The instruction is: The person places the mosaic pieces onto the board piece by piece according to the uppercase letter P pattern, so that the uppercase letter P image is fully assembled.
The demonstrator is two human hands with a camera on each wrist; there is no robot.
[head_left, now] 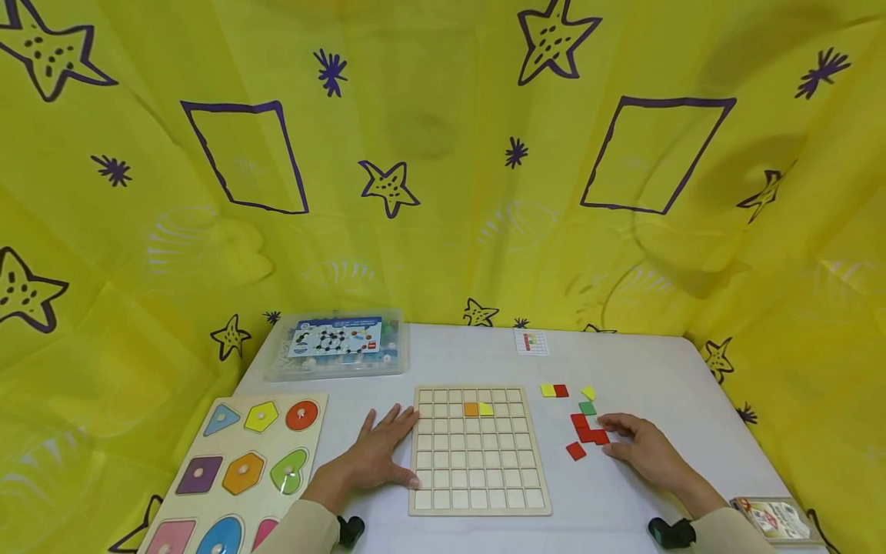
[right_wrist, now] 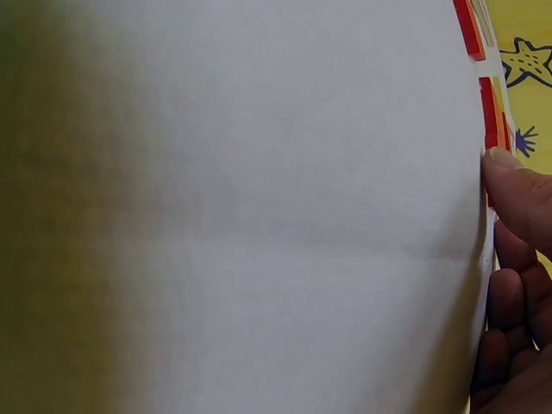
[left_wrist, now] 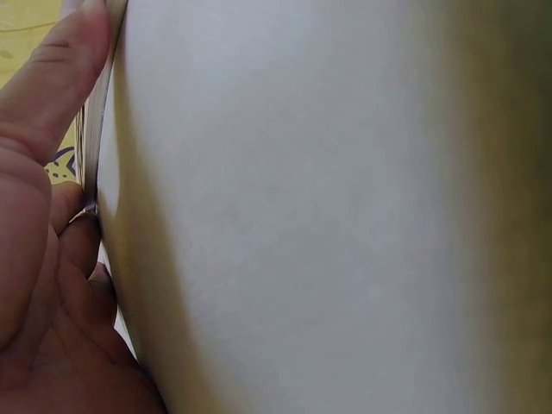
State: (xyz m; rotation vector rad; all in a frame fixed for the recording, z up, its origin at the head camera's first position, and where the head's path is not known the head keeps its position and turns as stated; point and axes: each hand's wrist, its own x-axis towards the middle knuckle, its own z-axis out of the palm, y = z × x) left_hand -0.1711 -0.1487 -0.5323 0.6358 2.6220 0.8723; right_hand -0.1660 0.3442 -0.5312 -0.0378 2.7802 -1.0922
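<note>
In the head view, a pale wooden grid board (head_left: 477, 458) lies flat with an orange square tile (head_left: 471, 409) and a yellow tile (head_left: 486, 409) side by side in its second row. My left hand (head_left: 374, 455) rests at the board's left edge, fingers stretched out and thumb near the lower left corner. Right of the board, several red tiles (head_left: 583, 428) lie loosely grouped. My right hand (head_left: 647, 452) is at their right side, thumb and forefinger apart, the thumb (right_wrist: 509, 177) beside a red tile. A green tile (head_left: 587, 408) lies just above the red group.
A yellow-and-red tile pair (head_left: 554, 391) and a yellow piece (head_left: 588, 392) lie farther back. Behind the board is a small pattern card (head_left: 531, 342). A clear plastic box (head_left: 337, 368) and a shape puzzle (head_left: 259, 431) stand left; a card pack (head_left: 775, 519) lies front right.
</note>
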